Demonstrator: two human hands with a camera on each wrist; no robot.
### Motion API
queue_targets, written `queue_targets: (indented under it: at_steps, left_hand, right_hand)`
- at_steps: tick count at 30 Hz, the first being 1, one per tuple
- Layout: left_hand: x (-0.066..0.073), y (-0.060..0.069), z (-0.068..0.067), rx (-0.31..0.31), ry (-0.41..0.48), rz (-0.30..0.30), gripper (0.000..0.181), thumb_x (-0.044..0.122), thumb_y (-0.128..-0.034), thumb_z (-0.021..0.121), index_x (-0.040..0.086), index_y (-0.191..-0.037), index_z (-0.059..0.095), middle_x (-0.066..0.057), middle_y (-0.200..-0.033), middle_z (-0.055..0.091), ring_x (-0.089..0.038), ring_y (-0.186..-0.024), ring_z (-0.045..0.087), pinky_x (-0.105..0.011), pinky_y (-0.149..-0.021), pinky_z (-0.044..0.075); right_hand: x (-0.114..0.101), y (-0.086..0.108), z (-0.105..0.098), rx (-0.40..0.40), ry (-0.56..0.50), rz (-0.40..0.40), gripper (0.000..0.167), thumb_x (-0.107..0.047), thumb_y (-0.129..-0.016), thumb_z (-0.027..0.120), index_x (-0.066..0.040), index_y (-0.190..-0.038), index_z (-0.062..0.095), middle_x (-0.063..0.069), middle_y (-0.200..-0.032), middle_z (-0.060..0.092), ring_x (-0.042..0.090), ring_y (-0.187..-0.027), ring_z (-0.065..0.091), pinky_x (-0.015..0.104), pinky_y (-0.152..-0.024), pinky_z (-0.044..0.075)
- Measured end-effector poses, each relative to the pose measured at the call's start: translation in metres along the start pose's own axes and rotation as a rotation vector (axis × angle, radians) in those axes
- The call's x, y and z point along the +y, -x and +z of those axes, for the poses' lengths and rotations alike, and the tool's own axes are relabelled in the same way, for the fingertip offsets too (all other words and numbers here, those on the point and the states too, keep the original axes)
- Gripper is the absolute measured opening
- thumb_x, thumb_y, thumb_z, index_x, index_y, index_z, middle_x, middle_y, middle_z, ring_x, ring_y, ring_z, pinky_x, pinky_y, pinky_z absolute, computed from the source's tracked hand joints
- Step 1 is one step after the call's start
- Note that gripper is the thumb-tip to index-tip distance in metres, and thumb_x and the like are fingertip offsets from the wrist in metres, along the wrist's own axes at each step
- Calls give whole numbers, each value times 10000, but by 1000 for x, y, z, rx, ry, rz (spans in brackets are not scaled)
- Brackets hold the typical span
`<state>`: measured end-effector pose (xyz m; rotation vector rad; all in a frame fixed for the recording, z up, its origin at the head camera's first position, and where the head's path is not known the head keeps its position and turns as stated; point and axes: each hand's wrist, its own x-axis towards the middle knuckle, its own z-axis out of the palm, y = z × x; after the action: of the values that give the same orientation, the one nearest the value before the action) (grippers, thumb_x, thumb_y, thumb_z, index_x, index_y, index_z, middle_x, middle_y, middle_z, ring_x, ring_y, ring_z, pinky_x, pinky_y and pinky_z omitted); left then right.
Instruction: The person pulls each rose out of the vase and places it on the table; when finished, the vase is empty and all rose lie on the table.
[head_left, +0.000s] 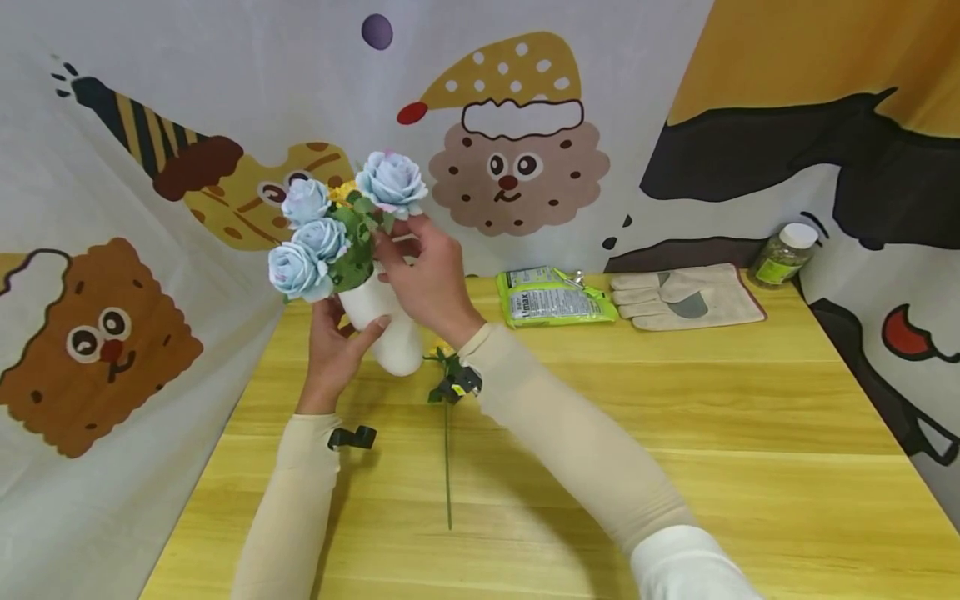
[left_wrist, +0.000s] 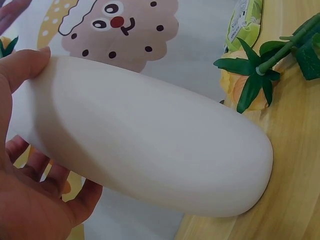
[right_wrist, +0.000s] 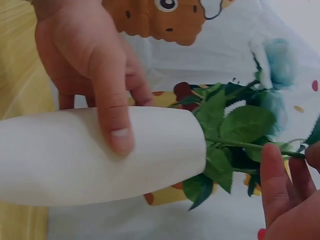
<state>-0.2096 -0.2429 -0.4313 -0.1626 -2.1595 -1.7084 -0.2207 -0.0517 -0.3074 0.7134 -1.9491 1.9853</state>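
Observation:
A white vase (head_left: 399,346) leans over, its mouth toward the back left; whether its base touches the table cannot be told. My left hand (head_left: 330,354) grips it near the mouth, thumb on one side and fingers on the other, as the left wrist view shows on the vase wall (left_wrist: 150,135). With my right hand (head_left: 437,275) I pinch the green stem (right_wrist: 240,144) of a blue rose (head_left: 393,183) just outside the mouth. Several other blue roses (head_left: 298,271) and a yellow flower (head_left: 342,193) stand among green leaves (right_wrist: 247,121) at the mouth.
A yellow flower with a long green stem (head_left: 448,467) lies on the wooden table (head_left: 675,467). Along the back are a green packet (head_left: 551,298), a work glove (head_left: 686,297) and a white-lidded jar (head_left: 783,254). A cartoon-printed cloth (head_left: 645,50) hangs behind.

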Motion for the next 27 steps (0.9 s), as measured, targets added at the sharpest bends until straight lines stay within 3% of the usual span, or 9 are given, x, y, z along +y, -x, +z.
queue_targets:
  at_steps: [8, 14, 18, 21, 27]
  left_hand:
    - [-1, 0, 0, 10, 18, 16, 780, 96, -897, 835, 224, -1546, 421, -28, -1409, 570, -173, -1263, 574, -308, -1000, 528]
    - [1, 1, 1, 21, 18, -11, 777, 90, -894, 832, 202, -1542, 419, -38, -1405, 575, -158, -1264, 568, -315, -996, 515]
    - [2, 1, 1, 27, 9, -20, 770, 94, -890, 838, 192, -1536, 432, -34, -1390, 577, -158, -1252, 573, -356, -1007, 513]
    - [3, 1, 0, 29, 1, -23, 753, 106, -888, 845, 187, -1524, 449, -13, -1369, 586, -159, -1242, 583, -356, -1012, 521]
    - [5, 3, 1, 56, 35, -19, 682, 89, -905, 821, 168, -1498, 493, 17, -1318, 610, -160, -1245, 590, -303, -1000, 521]
  right_hand:
    - [-6, 0, -16, 138, -123, -80, 209, -51, -1051, 632, 34, -1242, 630, 191, -1058, 657, 402, -915, 754, 386, -717, 659]
    - [-5, 1, -28, 265, -205, -103, 178, -47, -1038, 654, 49, -1185, 623, 125, -1015, 674, 361, -852, 772, 400, -708, 659]
    - [-1, 0, -36, 345, -257, -126, 212, -48, -1031, 669, 30, -1216, 599, 63, -999, 682, 233, -794, 785, 417, -685, 656]
    - [3, 1, -41, 397, -279, -149, 239, -48, -1027, 675, 7, -1236, 574, 104, -1005, 687, 161, -764, 779, 409, -665, 654]
    - [11, 4, -55, 473, -333, -168, 290, -43, -1026, 669, -56, -1284, 536, 136, -1017, 691, 169, -741, 780, 395, -664, 654]
